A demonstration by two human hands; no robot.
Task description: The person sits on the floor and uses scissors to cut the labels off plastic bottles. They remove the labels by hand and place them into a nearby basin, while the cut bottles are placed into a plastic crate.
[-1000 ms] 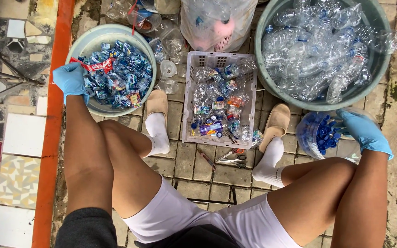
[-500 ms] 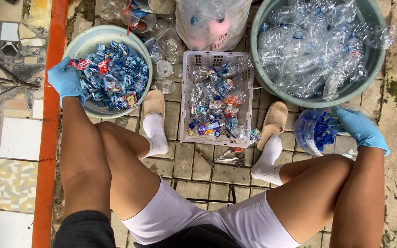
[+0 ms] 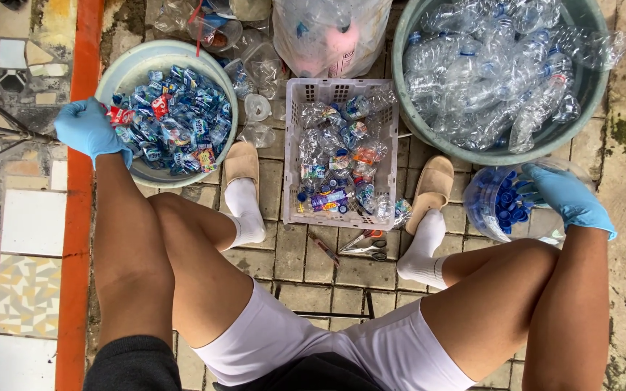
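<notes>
Sorting step: left hand (image 3: 88, 130) drops a red label (image 3: 119, 116), fingers loosely curled, into the label basin (image 3: 128, 61); right hand (image 3: 566, 197), fingers together, rests at the blue-cap container (image 3: 498, 199); next likely another bottle from the crate (image 3: 293, 145).

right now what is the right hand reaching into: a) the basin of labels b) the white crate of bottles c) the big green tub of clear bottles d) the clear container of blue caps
d, the gloved right hand rests in the clear container of blue caps, beside the big green tub.
</notes>
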